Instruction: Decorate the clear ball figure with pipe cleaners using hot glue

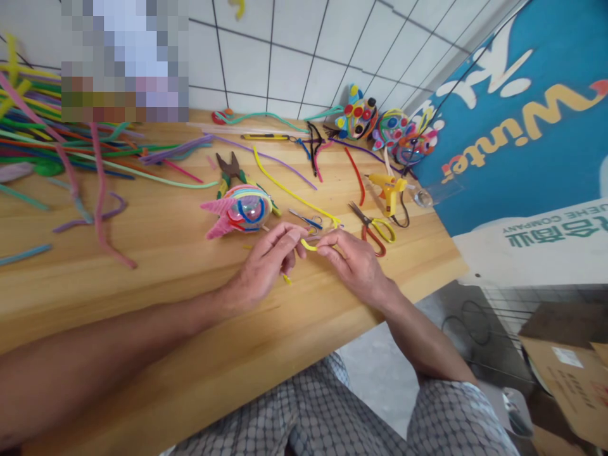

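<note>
A short yellow pipe cleaner bends between my two hands over the front of the table. My left hand pinches one end with thumb and forefinger, and a yellow tip pokes out beneath its fingers. On the other end, the thumb and fingers of my right hand are closed. Just beyond my left hand lies a fish-like craft with a clear round body, coloured bands and a pink tail. Small blue-handled scissors rest behind my fingers. A longer yellow pipe cleaner runs towards them across the wood.
Pliers lie behind the craft. To the right are red-and-yellow-handled scissors and a yellow glue gun with a cord. A utility knife and decorated crafts stand farther back. Many pipe cleaners cover the left side.
</note>
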`<action>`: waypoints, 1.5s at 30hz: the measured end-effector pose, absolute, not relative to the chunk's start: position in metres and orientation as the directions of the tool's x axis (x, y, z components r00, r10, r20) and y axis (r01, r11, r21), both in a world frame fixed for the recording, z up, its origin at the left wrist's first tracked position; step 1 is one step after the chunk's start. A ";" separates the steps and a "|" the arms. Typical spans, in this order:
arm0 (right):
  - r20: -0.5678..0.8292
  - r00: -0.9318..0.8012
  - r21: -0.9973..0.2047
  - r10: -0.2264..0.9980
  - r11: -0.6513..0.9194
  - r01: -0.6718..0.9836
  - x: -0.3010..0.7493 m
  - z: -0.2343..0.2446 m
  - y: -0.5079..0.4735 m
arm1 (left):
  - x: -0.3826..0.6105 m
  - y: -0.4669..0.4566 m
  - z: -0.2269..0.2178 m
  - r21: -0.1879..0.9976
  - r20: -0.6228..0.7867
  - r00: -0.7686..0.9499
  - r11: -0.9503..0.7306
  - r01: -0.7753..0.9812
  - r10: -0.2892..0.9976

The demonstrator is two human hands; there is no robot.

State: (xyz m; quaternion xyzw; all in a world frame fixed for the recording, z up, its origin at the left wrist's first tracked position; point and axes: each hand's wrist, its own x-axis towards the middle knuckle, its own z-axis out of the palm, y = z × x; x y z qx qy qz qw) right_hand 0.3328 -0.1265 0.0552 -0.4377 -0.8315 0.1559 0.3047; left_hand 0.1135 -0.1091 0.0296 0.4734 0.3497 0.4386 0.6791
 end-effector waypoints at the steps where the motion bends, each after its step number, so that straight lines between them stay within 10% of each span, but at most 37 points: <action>1: 0.370 -0.437 -0.522 0.820 0.572 0.633 0.333 0.056 -0.127 | 0.114 -0.109 0.030 0.948 -0.060 0.367 0.168 -0.271 0.928; 19: 0.550 -0.326 -0.393 0.769 0.583 0.711 0.328 0.049 -0.141 | 0.115 -0.113 0.031 0.942 -0.143 0.474 0.266 -0.203 0.869; 29: 0.320 -0.374 -0.716 0.871 0.480 0.507 0.337 0.060 -0.121 | 0.113 -0.106 0.031 0.954 -0.137 0.606 0.270 -0.133 0.783; 45: 0.534 -0.306 -0.568 0.788 0.602 0.561 0.326 0.041 -0.120 | 0.114 -0.107 0.028 0.942 -0.159 0.474 0.277 -0.190 0.866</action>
